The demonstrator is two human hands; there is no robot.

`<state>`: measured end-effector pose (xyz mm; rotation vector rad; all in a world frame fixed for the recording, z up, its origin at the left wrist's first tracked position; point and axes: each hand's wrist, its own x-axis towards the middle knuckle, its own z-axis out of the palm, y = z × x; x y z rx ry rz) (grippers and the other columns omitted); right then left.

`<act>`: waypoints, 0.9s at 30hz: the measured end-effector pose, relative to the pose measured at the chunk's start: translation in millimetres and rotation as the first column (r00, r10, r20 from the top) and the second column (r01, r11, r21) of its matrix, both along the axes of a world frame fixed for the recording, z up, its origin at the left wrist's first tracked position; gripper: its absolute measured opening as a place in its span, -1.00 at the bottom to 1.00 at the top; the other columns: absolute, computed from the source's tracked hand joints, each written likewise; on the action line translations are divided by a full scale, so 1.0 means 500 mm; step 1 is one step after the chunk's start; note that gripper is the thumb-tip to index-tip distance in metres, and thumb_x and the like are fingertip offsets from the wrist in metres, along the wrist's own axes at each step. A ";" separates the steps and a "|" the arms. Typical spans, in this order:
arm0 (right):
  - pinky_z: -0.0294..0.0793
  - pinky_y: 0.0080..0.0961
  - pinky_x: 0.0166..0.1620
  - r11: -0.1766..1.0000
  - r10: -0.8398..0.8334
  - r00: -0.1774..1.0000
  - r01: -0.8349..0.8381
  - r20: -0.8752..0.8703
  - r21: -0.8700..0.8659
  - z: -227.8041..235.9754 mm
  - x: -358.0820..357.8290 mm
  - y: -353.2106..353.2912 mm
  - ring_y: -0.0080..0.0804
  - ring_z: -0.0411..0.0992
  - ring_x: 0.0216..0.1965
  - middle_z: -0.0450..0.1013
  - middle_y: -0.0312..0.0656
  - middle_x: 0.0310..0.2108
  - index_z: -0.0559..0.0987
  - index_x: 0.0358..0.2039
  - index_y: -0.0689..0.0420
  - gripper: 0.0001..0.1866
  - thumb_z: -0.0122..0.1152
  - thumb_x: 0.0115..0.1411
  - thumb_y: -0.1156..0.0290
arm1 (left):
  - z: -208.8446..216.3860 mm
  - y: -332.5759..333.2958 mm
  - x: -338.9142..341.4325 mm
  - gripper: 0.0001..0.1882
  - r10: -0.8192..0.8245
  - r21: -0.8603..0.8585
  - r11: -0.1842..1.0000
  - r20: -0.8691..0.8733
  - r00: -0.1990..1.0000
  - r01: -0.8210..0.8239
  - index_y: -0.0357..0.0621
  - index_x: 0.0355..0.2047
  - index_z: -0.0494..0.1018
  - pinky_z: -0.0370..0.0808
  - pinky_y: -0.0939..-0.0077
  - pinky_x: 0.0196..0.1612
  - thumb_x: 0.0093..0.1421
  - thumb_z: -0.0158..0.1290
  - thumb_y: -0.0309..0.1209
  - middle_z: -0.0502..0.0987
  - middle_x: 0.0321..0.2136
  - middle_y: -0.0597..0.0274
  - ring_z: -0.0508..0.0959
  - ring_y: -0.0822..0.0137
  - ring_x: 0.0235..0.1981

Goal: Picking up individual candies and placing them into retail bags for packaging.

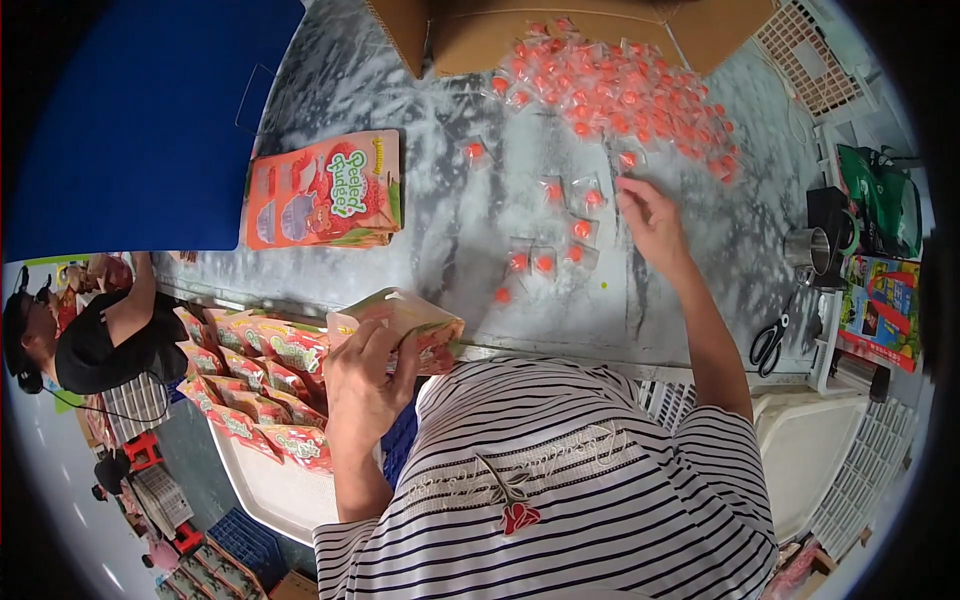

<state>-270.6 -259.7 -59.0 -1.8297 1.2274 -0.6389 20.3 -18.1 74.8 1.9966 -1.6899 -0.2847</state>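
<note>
My left hand (362, 378) is wrapped round a red and pink candy pouch (420, 318) at the table's near edge, with the pouch's top facing up. Over the table, my right hand (655, 228) has its thumb and fingertips slightly apart, with nothing visible between them. Just beyond those fingertips lies a red candy in a clear wrapper (627, 159). Several more wrapped candies (582, 230) lie loose between my two hands. A large heap of the same candies (600, 90) spreads across the far side. A stack of flat pouches (322, 190) lies at the left.
A cardboard box (550, 40) stands open behind the heap. Upright pouches (255, 380) fill a white tray (265, 490) at my lower left. A blue panel (140, 120) blocks the far left. Black scissors (768, 345) and a metal cup (806, 250) are at the right. Other people sit at left.
</note>
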 end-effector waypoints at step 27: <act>0.20 -0.21 0.18 0.370 0.673 0.602 -0.777 -0.430 -0.508 0.017 0.238 0.227 -0.20 0.34 -0.16 0.36 -0.13 -0.38 0.52 -0.46 0.20 -0.83 0.11 -0.12 0.44 | 0.002 0.014 -0.012 -0.88 0.008 0.040 0.999 0.011 1.000 -0.009 -0.24 -0.46 0.46 0.50 0.27 -0.43 0.01 0.18 -0.51 0.54 -0.42 0.01 0.57 0.03 -0.49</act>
